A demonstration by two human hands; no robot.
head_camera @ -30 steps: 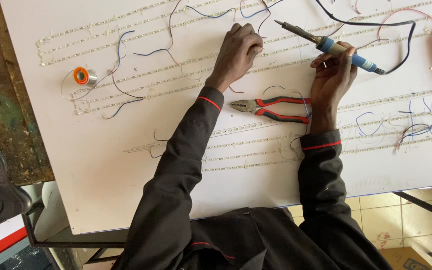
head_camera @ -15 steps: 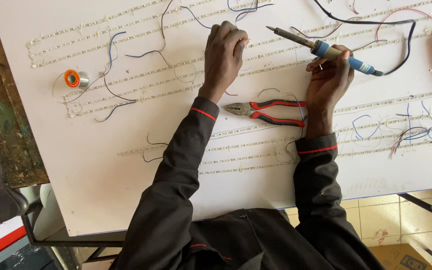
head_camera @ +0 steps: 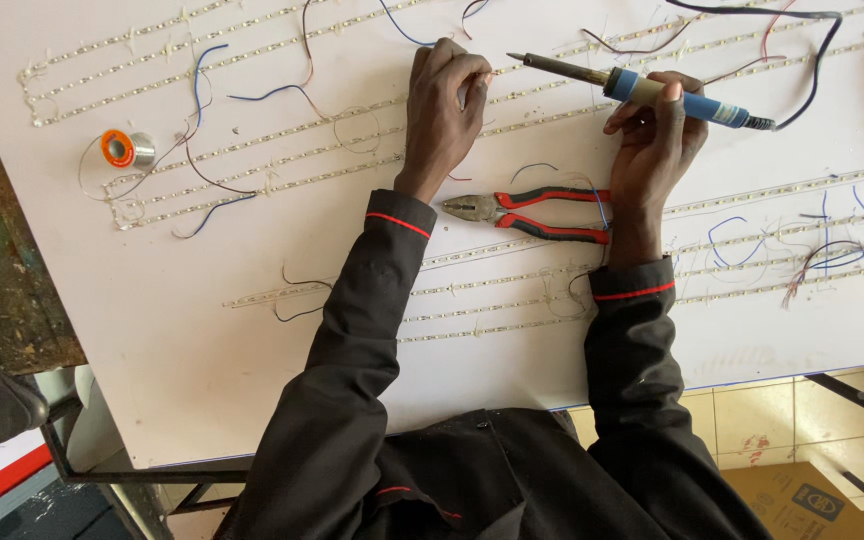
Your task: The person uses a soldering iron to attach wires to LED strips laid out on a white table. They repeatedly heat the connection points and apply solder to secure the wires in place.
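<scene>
Clearly, in the head view, your right hand (head_camera: 657, 135) holds the soldering iron (head_camera: 642, 88) like a pen, fingers wrapped on the blue handle, so the dark tip points left toward your other hand and the black cord (head_camera: 802, 70) trails off to the upper right, out of the way. Your left hand (head_camera: 444, 105) is curled with the fingertips pinched together right at an LED strip (head_camera: 372, 135) on the white board (head_camera: 202, 340); it looks as if it pins something thin there, perhaps a wire end, but what sits between the fingertips is too small to tell. Between your wrists lie the red-handled pliers (head_camera: 527, 210), jaws pointing left, close enough for either hand to reach. Off to the left stands a small spool of solder wire (head_camera: 124, 149) with an orange flange, well apart from the joint, with loose blue and brown wires curling beside it. More LED strips run in long rows across the board, and a tangle of blue and red leads (head_camera: 832, 250) sits at the right end. At the lower right, under the board's edge, a brown cardboard box (head_camera: 812, 500) with a small dark label rests on the tiled floor.
</scene>
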